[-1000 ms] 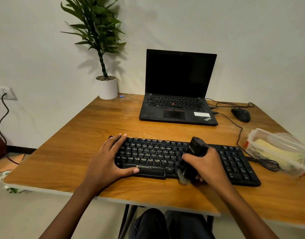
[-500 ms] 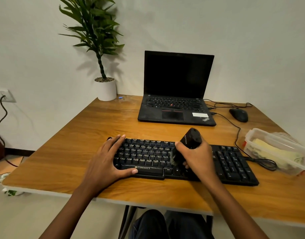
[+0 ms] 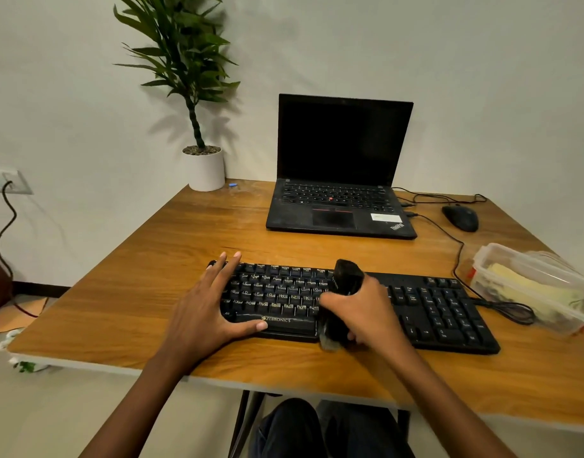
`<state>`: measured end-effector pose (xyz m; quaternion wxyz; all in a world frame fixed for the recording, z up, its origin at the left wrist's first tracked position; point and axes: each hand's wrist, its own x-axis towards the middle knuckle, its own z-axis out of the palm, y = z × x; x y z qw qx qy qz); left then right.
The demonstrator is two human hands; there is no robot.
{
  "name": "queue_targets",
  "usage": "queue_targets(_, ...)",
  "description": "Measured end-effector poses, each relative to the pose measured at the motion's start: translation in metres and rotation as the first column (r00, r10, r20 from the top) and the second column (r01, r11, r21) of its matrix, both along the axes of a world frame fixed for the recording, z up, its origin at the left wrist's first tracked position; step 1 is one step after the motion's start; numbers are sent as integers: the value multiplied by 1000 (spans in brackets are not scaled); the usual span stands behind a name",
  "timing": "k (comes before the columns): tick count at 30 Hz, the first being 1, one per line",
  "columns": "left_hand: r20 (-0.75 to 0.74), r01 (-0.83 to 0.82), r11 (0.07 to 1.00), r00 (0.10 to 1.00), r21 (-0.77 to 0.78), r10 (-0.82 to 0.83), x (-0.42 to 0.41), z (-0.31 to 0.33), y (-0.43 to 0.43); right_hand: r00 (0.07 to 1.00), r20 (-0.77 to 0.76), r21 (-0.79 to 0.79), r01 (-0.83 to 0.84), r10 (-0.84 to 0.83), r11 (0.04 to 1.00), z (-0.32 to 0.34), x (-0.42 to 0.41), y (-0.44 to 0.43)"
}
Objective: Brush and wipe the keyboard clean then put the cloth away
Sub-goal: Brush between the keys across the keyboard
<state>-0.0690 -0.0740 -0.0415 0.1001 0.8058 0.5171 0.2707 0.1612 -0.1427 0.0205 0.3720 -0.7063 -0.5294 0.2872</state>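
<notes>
Black keyboard (image 3: 442, 312) runs left-right at lower centre of wooden desk (image 3: 145, 292), with laptop (image 3: 340, 206), mouse (image 3: 459, 218) and potted plant (image 3: 204, 170) behind and a clear tub (image 3: 528, 259) holding a yellow cloth (image 3: 515, 282) at right; left hand (image 3: 204, 312) lies flat with fingers spread on its left end, and right hand (image 3: 366, 312) is fisted round a black brush (image 3: 348, 277), handle up, blurred bristles at the near edge, hiding middle keys.

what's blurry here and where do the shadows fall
In the head view, the brush in the right hand is smeared by motion blur, worst at the bristles; the left hand and the keyboard legends read sharp; the plant casts a soft shadow on the wall behind it.
</notes>
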Motion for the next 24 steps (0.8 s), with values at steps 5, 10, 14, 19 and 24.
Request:
queue_targets(5, 14, 4, 1000, 1000, 6, -4, 0, 0, 0, 986, -110, 146, 137, -121, 980, 14, 10, 16)
queue_targets(10, 33, 19, 1000, 999, 11, -19, -1, -1, 2, 1000, -11, 47, 16, -16, 999, -3, -7, 10)
queue_targets(14, 31, 22, 1000, 999, 21, -22, -1, -2, 1, 999, -38, -31, -21, 20, 999, 13, 11, 16)
queue_targets(19, 31, 25, 999, 999, 24, -25, -1, -1, 0, 988, -113, 120, 121, -107, 985, 14, 14, 24)
queue_targets(24, 30, 26, 999, 999, 37, -27, 1, 0, 0, 998, -27, -57, -50, 49, 997, 4, 6, 14)
